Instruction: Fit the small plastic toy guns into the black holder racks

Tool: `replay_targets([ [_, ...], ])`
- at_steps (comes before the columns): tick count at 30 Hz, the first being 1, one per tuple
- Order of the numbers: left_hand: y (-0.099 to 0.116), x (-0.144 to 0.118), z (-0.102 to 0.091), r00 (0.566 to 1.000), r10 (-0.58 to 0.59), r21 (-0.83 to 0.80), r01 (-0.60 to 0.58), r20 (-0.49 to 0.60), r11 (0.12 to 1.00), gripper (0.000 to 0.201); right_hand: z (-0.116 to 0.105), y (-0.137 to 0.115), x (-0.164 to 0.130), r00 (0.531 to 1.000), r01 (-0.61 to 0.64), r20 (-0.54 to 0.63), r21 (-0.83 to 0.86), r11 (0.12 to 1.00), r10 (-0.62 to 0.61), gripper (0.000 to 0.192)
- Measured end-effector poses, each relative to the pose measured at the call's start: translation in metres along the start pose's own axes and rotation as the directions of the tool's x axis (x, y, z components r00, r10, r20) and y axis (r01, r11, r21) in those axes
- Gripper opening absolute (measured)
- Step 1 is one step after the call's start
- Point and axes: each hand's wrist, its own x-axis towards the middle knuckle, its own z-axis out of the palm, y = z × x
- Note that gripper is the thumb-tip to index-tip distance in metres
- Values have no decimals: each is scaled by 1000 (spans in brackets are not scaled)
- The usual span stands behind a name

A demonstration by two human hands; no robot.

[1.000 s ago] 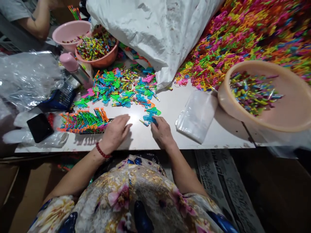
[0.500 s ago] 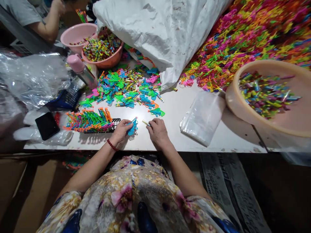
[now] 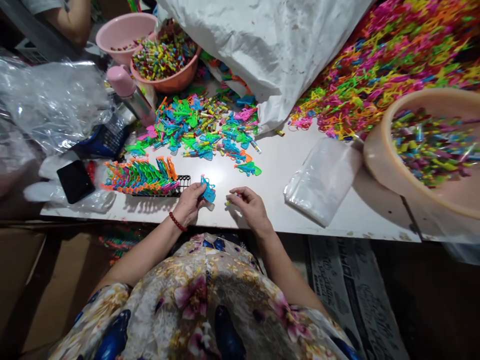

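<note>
In the head view my left hand (image 3: 191,202), a red bead bracelet on its wrist, pinches a small blue plastic toy piece (image 3: 207,191). A little to its right, my right hand (image 3: 250,206) holds a small yellowish tube (image 3: 228,202) between thumb and fingertips, mostly hidden. The two held pieces are apart. Left of my left hand is a black lattice rack (image 3: 183,183), filled with a row of upright colourful plastic toy pieces (image 3: 142,176). Beyond my hands lies a loose pile of green, blue and pink toy pieces (image 3: 187,122) mixed with small tubes.
An orange bowl (image 3: 168,82) and a pale peach basin (image 3: 378,145) hold small tubes. Clear plastic bags (image 3: 322,182) lie to the right. A white sack (image 3: 258,50) and a colourful heap (image 3: 360,75) stand behind. A phone (image 3: 75,182) and pink-capped bottle (image 3: 131,95) are at left.
The blue toy piece has turned in my left hand. My right hand has tilted, and the tube it holds now shows less. The view has shifted slightly.
</note>
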Motion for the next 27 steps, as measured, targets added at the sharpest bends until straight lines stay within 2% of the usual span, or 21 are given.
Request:
replay_targets([
  [5, -2, -5, 3, 1000, -9, -13, 9, 7, 1000, 29, 9, -1, -8, 980, 164, 132, -102, 981, -150, 37],
  [8, -4, -7, 3, 1000, -8, -28, 8, 0, 1000, 32, 13, 2, -10, 971, 181, 182, -127, 975, -156, 43],
  [11, -6, -7, 3, 1000, -1, -46, 1, -9, 999, 35, 17, 6, -13, 980, 145, 159, -150, 978, -121, 48],
  [15, -9, -5, 3, 1000, 11, -68, -13, -27, 998, 38, 20, 11, -16, 989, 115, 106, -150, 982, -100, 43],
  [21, -12, -2, 4, 995, 62, -102, -69, -75, 992, 44, 22, 6, -23, 950, 312, 101, -210, 927, -297, 32],
  [24, -11, -5, 8, 995, 51, -125, -61, -86, 990, 38, 26, 6, -27, 950, 310, 90, -216, 926, -298, 32],
  [27, -11, -9, 11, 996, 21, -142, -33, -87, 989, 34, 30, 6, -30, 962, 271, 14, -208, 940, -274, 30],
])
